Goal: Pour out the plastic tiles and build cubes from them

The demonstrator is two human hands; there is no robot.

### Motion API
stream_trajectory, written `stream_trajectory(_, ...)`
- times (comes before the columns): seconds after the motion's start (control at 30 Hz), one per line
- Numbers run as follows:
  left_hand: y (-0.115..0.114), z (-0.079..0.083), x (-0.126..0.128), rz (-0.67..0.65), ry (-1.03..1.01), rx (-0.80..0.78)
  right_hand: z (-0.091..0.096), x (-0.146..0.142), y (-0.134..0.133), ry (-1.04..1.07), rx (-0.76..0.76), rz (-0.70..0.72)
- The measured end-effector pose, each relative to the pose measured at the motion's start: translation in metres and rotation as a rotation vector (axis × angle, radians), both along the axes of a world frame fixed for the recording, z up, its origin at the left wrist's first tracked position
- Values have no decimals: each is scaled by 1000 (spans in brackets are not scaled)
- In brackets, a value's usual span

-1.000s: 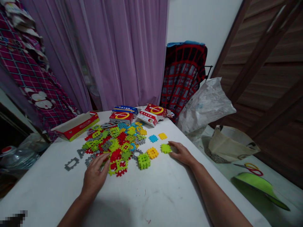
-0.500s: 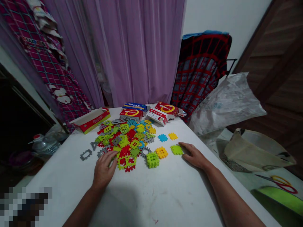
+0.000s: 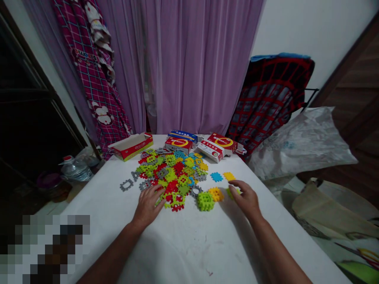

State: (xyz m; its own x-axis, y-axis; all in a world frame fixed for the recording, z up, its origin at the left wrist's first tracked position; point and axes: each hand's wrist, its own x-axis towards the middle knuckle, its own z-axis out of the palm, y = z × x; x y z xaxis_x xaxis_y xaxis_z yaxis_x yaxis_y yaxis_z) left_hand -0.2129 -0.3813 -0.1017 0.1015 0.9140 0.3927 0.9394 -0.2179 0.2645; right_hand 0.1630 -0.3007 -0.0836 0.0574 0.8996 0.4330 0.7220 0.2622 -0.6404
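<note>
While I look down through the head camera, the right hand (image 3: 247,199) hangs over a green tile (image 3: 229,193) on the worktop (image 3: 189,244), thumb and fingers parted and clenched on nothing that I can see; whether a fingertip touches the tile I cannot tell. The left hand (image 3: 147,203) lies at the near edge of the heap of toothed pieces (image 3: 173,173), its fingers spread and relaxed. I judge the step in hand to be handling single tiles beside the heap. The next move, to my eye, calls for a light pinch on the green tile's rim, clear of the yellow tile (image 3: 229,176) beyond it. Just right of the heap stand a green block (image 3: 205,201) and, against it, an orange block (image 3: 216,194). As for containers, behind the heap I have an open red carton (image 3: 132,148), its pale lining showing, a blue box (image 3: 182,136) and a red box (image 3: 179,144); what these hold I cannot make out. To the right, a beige bag (image 3: 318,201) gapes, its depths hidden from me.
</note>
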Motion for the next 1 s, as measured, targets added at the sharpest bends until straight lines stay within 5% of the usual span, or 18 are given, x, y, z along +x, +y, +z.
stream_trajectory(0.2,4,-12,-9,66,-219,104,36,-126,6,-477,-91,223)
stream_trajectory(0.37,10,-24,-16,61,-351,176,40,-169,-3,-649,-208,186)
stream_trajectory(0.53,14,-21,-16,114,-268,168,41,-174,-34,-629,3,194)
stream_trajectory(0.7,27,-2,-17,85,-46,97,6,-161,-84,-531,226,396)
stream_trajectory(0.83,39,5,-20,69,24,62,-23,-130,-108,-410,171,385)
stream_trajectory(1.0,42,7,-26,36,48,73,-36,-98,-110,-181,23,303)
